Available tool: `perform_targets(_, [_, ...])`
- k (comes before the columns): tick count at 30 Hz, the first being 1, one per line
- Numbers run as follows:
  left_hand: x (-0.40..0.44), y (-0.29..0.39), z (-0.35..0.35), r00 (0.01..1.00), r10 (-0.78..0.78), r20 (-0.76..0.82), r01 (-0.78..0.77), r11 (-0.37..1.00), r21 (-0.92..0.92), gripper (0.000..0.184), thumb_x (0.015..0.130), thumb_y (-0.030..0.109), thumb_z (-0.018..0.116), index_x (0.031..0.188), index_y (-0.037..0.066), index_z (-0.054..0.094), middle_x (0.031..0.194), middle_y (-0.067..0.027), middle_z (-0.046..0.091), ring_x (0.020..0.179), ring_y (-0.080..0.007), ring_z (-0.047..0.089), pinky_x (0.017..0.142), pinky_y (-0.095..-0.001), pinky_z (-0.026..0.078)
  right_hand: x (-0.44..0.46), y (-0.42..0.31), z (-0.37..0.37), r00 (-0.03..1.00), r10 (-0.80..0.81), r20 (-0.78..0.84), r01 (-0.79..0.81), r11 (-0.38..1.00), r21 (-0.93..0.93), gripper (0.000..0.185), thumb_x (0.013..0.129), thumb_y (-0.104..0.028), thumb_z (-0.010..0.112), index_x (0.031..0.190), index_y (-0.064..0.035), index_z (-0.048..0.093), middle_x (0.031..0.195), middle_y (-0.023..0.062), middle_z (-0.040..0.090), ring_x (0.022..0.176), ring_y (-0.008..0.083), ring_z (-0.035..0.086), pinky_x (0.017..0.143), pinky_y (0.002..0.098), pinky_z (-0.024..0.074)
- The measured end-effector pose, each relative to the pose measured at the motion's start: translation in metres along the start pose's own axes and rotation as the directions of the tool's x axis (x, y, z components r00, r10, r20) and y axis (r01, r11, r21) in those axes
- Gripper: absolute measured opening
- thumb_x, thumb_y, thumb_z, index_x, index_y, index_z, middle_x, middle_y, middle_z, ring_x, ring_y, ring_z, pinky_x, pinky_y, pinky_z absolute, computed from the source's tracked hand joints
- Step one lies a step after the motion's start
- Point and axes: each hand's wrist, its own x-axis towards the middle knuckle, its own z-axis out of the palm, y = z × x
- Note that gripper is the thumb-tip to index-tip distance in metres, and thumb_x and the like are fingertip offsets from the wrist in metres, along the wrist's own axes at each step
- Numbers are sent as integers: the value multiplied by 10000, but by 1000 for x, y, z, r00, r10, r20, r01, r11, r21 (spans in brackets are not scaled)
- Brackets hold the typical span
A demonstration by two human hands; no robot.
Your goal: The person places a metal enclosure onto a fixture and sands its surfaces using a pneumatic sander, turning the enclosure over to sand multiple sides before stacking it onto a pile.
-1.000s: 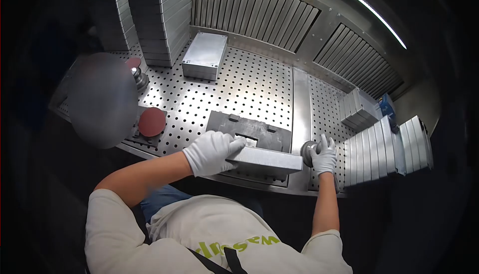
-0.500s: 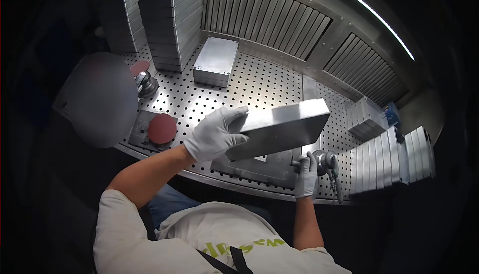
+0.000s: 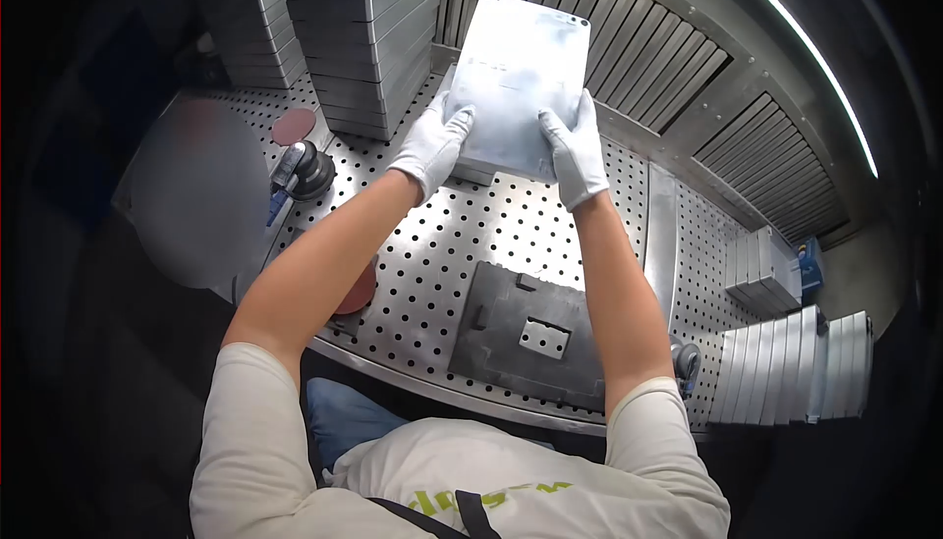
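Note:
A flat silver metal box (image 3: 521,78) is raised in front of me, its broad face with small corner holes turned up towards the camera. My left hand (image 3: 432,149), in a white glove, is closed on its left edge, with the thumb on the face. On the opposite edge my gloved right hand (image 3: 576,154) grips it the same way. Beneath, another metal box (image 3: 473,177) shows only in part; whether the two touch I cannot tell. A dark holding plate (image 3: 491,348) with a square cutout lies nearer my body. Behind my right arm, a sander (image 3: 688,362) is mostly hidden.
Tall stacks of metal boxes (image 3: 354,48) stand at the back left. A second sander (image 3: 309,171) and a red sanding disc (image 3: 294,126) are on the perforated table (image 3: 422,294). More boxes (image 3: 766,367) line the right side. A large blurred shape (image 3: 201,195) covers the left.
My left hand has carried the metal box up and away from me, turning its broad face into view. My right hand has left the sander and taken the box's right edge.

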Motion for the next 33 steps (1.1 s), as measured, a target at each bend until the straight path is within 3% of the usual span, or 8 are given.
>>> perform_targets(2, [18,9,-12,998,-56,14,54,995,84,571,1119,374,538,1550,10,449,1447,-114,604,1327,-176,547,1144,-321,412,38,28,7,995,81,54,-78,995,-54,904,1000,-106,685,1658,56,88,1677,223,315,1524,282,373,1230,353,353])
perform_targets(5, [44,-2,-25,991,-128,36,122,984,128,562,1119,364,530,1550,12,453,1450,-123,608,1341,-190,553,1141,-326,415,59,36,24,965,243,93,-234,967,-102,934,995,-109,688,1659,57,53,1696,236,274,1551,288,333,1243,351,340])
perform_targets(8, [72,-36,-34,993,-117,33,110,981,160,568,1112,362,533,1546,4,455,1434,-129,620,1321,-210,574,1135,-335,423,72,74,34,962,261,75,-254,962,-98,943,993,-120,690,1660,47,46,1684,235,294,1529,289,373,1228,356,370])
perform_targets(14, [90,-74,-42,991,-130,16,121,960,252,558,1082,365,546,1521,27,483,1421,-173,640,1329,-273,600,1138,-376,439,80,102,47,933,352,70,-343,932,-115,957,988,-161,709,1666,26,59,1665,221,332,1487,277,434,1183,348,423])
perform_targets(20, [92,-82,-42,986,-162,31,147,947,287,572,1078,369,560,1526,24,478,1437,-176,634,1344,-279,592,1140,-379,438,84,147,47,952,304,-37,-306,937,-171,897,959,-118,711,1631,6,131,1551,189,452,1414,269,486,1146,329,432])
perform_targets(23, [100,-101,-43,987,-155,46,139,959,247,588,1075,390,565,1528,24,478,1432,-179,639,1337,-284,597,1136,-379,440,81,139,50,944,328,-39,-329,926,-187,869,948,-133,727,1615,6,187,1542,193,460,1410,267,490,1140,336,444])
perform_targets(26, [99,-90,-46,975,-208,80,172,931,323,607,1076,416,559,1531,23,477,1445,-176,632,1338,-291,595,1133,-381,442,86,158,45,940,341,-8,-341,938,-64,816,943,-143,735,1586,4,254,1527,201,472,1396,266,502,1126,342,462])
perform_targets(33, [112,-123,-49,976,-199,91,169,951,259,662,1085,480,518,1561,24,457,1515,-152,582,1392,-271,545,1173,-367,393,78,141,49,930,368,-12,-366,921,-133,775,976,-197,715,1586,-4,278,1504,192,514,1378,250,525,1116,345,470])
